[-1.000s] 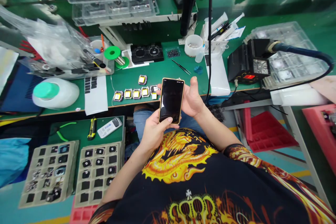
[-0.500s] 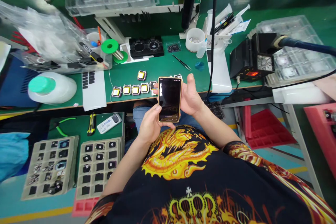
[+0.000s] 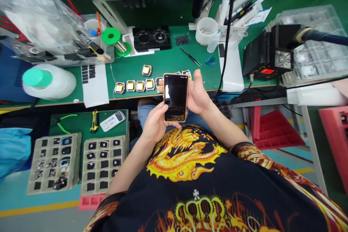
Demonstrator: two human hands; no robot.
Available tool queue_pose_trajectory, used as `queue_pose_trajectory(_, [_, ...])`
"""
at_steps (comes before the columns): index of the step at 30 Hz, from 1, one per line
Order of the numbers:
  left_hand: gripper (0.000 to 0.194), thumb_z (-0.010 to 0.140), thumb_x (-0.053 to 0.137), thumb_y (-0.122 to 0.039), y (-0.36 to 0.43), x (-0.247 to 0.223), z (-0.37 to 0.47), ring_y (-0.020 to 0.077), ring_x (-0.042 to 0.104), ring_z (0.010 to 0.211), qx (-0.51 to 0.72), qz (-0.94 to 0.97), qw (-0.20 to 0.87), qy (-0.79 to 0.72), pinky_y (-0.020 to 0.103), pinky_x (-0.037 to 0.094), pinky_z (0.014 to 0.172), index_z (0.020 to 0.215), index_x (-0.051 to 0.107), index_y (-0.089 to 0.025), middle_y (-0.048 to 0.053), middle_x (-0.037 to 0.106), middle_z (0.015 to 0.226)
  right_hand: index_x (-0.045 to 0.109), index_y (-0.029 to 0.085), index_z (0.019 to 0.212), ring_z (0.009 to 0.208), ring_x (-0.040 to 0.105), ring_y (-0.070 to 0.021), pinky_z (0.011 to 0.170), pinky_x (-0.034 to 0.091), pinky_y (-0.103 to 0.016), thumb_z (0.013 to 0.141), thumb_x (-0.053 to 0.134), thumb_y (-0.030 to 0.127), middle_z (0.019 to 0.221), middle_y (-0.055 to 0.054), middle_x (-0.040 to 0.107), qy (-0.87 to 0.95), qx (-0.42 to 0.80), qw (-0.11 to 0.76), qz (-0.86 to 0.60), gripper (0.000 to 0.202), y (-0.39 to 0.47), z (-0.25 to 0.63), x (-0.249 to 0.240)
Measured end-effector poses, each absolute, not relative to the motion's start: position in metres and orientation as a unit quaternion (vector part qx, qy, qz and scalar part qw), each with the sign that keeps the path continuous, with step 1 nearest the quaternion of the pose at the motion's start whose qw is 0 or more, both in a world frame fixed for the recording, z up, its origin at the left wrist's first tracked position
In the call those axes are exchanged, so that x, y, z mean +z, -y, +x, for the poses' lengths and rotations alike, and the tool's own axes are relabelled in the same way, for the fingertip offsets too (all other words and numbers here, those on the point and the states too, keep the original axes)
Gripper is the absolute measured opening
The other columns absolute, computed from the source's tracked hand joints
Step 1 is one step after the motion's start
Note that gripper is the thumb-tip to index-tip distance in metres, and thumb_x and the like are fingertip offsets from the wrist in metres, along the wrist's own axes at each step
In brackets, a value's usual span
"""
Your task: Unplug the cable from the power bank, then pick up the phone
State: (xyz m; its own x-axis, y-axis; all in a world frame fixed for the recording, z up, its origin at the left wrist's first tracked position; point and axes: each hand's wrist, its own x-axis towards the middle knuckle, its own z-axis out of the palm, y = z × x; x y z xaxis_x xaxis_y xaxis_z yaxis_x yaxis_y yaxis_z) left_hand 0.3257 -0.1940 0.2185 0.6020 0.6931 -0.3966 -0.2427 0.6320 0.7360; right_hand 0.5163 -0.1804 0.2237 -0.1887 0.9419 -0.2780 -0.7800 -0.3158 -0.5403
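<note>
A gold-edged smartphone (image 3: 175, 96) with a dark screen is upright in front of my chest, just off the front edge of the green bench (image 3: 168, 61). My left hand (image 3: 154, 125) grips its lower left side, thumb on the screen's edge. My right hand (image 3: 198, 94) wraps its right side from behind, thumb raised beside the top corner. A row of small square metal-framed parts with yellow centres (image 3: 135, 86) lies on the bench just left of the phone.
Tweezers (image 3: 190, 57), a green solder spool (image 3: 111, 36), a white cup (image 3: 206, 30), a black fixture (image 3: 151, 38) and a white bottle (image 3: 49, 81) sit on the bench. A soldering station (image 3: 268, 58) stands right. Two grey part trays (image 3: 76, 163) lie lower left.
The view has tilted down slightly. My left thumb slid from the phone's bottom edge up to its left side; the phone stayed in both hands.
</note>
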Motion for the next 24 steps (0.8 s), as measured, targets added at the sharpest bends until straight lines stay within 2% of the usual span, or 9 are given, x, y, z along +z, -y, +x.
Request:
queue_pose_trajectory(4, [0.054, 0.103, 0.070, -0.064, 0.190, 0.217, 0.323, 0.0418, 0.082, 0.111, 0.258, 0.297, 0.862, -0.320, 0.037, 0.070, 0.055, 0.130, 0.074, -0.018, 0.016, 0.083, 0.120, 0.073, 0.019, 0.139, 0.113, 0.080, -0.0276, 0.092, 0.070, -0.041, 0.099, 0.024, 0.098, 0.112, -0.014, 0.083, 0.158, 0.759, 0.561, -0.290, 0.101, 0.179, 0.514, 0.222])
queue_pose_trajectory(8, [0.060, 0.105, 0.064, -0.066, 0.186, 0.211, 0.316, 0.0433, 0.081, 0.116, 0.248, 0.281, 0.883, -0.282, 0.037, 0.071, 0.058, 0.139, 0.069, -0.017, 0.018, 0.080, 0.130, 0.070, 0.019, 0.137, 0.103, 0.079, -0.0264, 0.080, 0.070, -0.036, 0.097, 0.028, 0.100, 0.105, -0.012, 0.082, 0.214, 0.752, 0.548, -0.298, 0.100, 0.178, 0.510, 0.219])
queue_pose_trajectory(11, [0.063, 0.108, 0.058, -0.067, 0.183, 0.206, 0.306, 0.0454, 0.077, 0.125, 0.248, 0.273, 0.890, -0.267, 0.041, 0.073, 0.065, 0.143, 0.067, -0.015, 0.021, 0.078, 0.137, 0.067, 0.022, 0.140, 0.106, 0.078, -0.0264, 0.077, 0.069, -0.035, 0.097, 0.033, 0.099, 0.107, -0.010, 0.081, 0.266, 0.739, 0.536, -0.310, 0.095, 0.177, 0.505, 0.216])
queue_pose_trajectory(14, [0.061, 0.109, 0.058, -0.065, 0.181, 0.206, 0.289, 0.0464, 0.073, 0.133, 0.283, 0.282, 0.871, -0.286, 0.045, 0.075, 0.072, 0.145, 0.067, -0.017, 0.021, 0.074, 0.144, 0.064, 0.024, 0.146, 0.118, 0.075, -0.0265, 0.091, 0.068, -0.038, 0.098, 0.036, 0.096, 0.119, -0.010, 0.081, 0.309, 0.709, 0.539, -0.333, 0.091, 0.179, 0.497, 0.212])
queue_pose_trajectory(18, [0.059, 0.108, 0.059, -0.064, 0.177, 0.217, 0.264, 0.0462, 0.075, 0.129, 0.367, 0.303, 0.813, -0.337, 0.045, 0.074, 0.070, 0.143, 0.069, -0.017, 0.020, 0.076, 0.142, 0.063, 0.024, 0.149, 0.132, 0.071, -0.0260, 0.113, 0.061, -0.044, 0.101, 0.048, 0.088, 0.141, -0.014, 0.075, 0.358, 0.663, 0.538, -0.378, 0.081, 0.197, 0.489, 0.204])
queue_pose_trajectory(21, [0.056, 0.108, 0.060, -0.062, 0.172, 0.226, 0.247, 0.0445, 0.077, 0.124, 0.419, 0.307, 0.773, -0.363, 0.043, 0.074, 0.067, 0.140, 0.070, -0.017, 0.018, 0.079, 0.134, 0.068, 0.023, 0.142, 0.125, 0.075, -0.0247, 0.108, 0.061, -0.043, 0.103, 0.062, 0.075, 0.139, -0.014, 0.076, 0.423, 0.654, 0.476, -0.408, 0.065, 0.215, 0.492, 0.183])
queue_pose_trajectory(24, [0.053, 0.106, 0.063, -0.057, 0.166, 0.229, 0.236, 0.0437, 0.078, 0.122, 0.449, 0.303, 0.751, -0.377, 0.042, 0.074, 0.065, 0.139, 0.069, -0.015, 0.018, 0.080, 0.133, 0.074, 0.020, 0.131, 0.108, 0.079, -0.0231, 0.098, 0.063, -0.038, 0.105, 0.067, 0.061, 0.118, -0.011, 0.082, 0.525, 0.662, 0.314, -0.433, 0.049, 0.221, 0.500, 0.139])
